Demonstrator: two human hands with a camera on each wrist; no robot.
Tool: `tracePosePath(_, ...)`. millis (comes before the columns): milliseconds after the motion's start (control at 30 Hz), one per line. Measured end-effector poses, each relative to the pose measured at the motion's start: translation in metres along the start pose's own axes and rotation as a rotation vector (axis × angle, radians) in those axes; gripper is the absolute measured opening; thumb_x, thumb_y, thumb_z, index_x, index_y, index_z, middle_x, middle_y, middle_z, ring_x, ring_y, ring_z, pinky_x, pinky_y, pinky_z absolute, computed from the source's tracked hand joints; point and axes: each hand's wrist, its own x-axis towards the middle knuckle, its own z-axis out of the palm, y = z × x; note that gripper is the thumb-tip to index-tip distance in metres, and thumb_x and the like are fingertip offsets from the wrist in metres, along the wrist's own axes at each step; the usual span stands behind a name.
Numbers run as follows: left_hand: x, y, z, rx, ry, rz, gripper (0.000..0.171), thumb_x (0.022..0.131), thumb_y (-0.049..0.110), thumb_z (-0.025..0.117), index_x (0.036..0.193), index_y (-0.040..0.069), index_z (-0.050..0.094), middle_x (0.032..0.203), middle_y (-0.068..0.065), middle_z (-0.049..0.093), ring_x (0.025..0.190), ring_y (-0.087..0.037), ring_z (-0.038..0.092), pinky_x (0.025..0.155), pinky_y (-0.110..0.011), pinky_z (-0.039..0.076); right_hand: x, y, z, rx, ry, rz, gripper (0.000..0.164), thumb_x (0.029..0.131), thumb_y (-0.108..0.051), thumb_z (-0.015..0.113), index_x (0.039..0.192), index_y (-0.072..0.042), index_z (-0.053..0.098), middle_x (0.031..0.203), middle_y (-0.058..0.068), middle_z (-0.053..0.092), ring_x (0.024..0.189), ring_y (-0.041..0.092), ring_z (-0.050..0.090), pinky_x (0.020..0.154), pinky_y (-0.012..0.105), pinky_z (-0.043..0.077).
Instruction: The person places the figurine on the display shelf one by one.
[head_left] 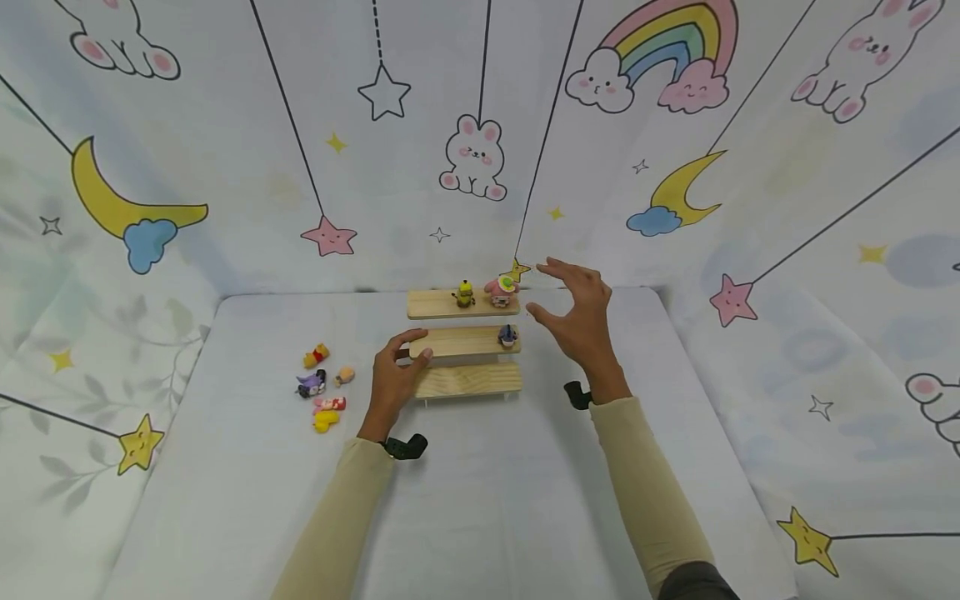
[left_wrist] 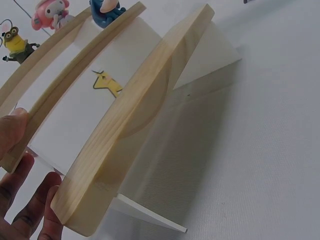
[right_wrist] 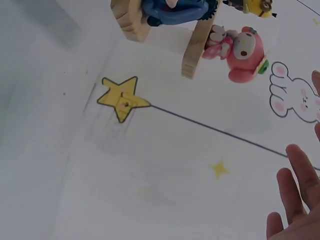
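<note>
A small three-tier wooden display shelf (head_left: 467, 381) with white supports stands toward the back of the table. My left hand (head_left: 393, 382) grips the left end of its middle board (head_left: 453, 342), thumb on the board and fingers beneath, as the left wrist view shows. On the right end of that board sits a blue figurine (head_left: 507, 336). The top board (head_left: 431, 306) bears a yellow minion figurine (head_left: 464, 295) and, at its right end, a pink hooded figurine (head_left: 501, 292). My right hand (head_left: 583, 312) is raised just right of the pink figurine, fingers and thumb spread, holding nothing.
Left of the shelf lie several small figurines: a red-and-yellow bear (head_left: 316, 356), a purple-and-black one (head_left: 311, 383), a peach-coloured one (head_left: 344, 376), a pink-and-red one (head_left: 330, 404) and a yellow one (head_left: 326, 422). A printed cloth backdrop (head_left: 300, 125) rises behind the white table (head_left: 487, 500).
</note>
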Motion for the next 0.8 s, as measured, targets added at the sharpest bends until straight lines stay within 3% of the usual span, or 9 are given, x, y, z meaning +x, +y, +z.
tracePosePath(167, -0.003, 0.006, -0.001, 0.006, -0.008, 0.004, 0.042, 0.093, 0.02, 0.071, 0.134, 0.012, 0.063, 0.146, -0.009, 0.051, 0.116, -0.033, 0.055, 0.09, -0.04, 0.048, -0.017, 0.013, -0.014, 0.023, 0.036, 0.047, 0.065, 0.078, -0.027, 0.087, 0.136, -0.034, 0.06, 0.147, -0.01, 0.053, 0.129, 0.018, 0.044, 0.109, 0.055, 0.018)
tracePosePath(367, -0.001, 0.005, -0.002, -0.003, -0.003, 0.011, 0.041, 0.093, 0.022, 0.072, 0.132, 0.013, 0.064, 0.145, -0.007, 0.052, 0.116, -0.038, 0.055, 0.089, -0.041, 0.048, -0.036, 0.034, -0.026, 0.046, 0.074, 0.107, 0.062, 0.079, -0.025, 0.086, 0.134, -0.035, 0.062, 0.144, -0.01, 0.056, 0.129, 0.021, 0.047, 0.11, 0.055, 0.017)
tracePosePath(667, -0.001, 0.005, -0.002, -0.011, -0.002, 0.014, 0.041, 0.093, 0.02, 0.071, 0.132, 0.011, 0.064, 0.145, -0.008, 0.053, 0.118, -0.042, 0.054, 0.091, -0.043, 0.047, -0.069, 0.061, -0.042, 0.076, 0.097, 0.161, 0.058, 0.079, -0.016, 0.085, 0.132, -0.027, 0.065, 0.141, -0.004, 0.059, 0.128, 0.024, 0.052, 0.116, 0.058, 0.013)
tracePosePath(800, -0.001, 0.006, -0.001, -0.004, -0.006, 0.014, 0.041, 0.093, 0.021, 0.071, 0.133, 0.012, 0.063, 0.145, -0.008, 0.053, 0.119, -0.042, 0.053, 0.092, -0.044, 0.047, -0.086, 0.074, -0.048, 0.079, 0.103, 0.219, 0.056, 0.081, -0.014, 0.083, 0.132, -0.028, 0.065, 0.14, -0.005, 0.059, 0.124, 0.026, 0.055, 0.11, 0.06, 0.023)
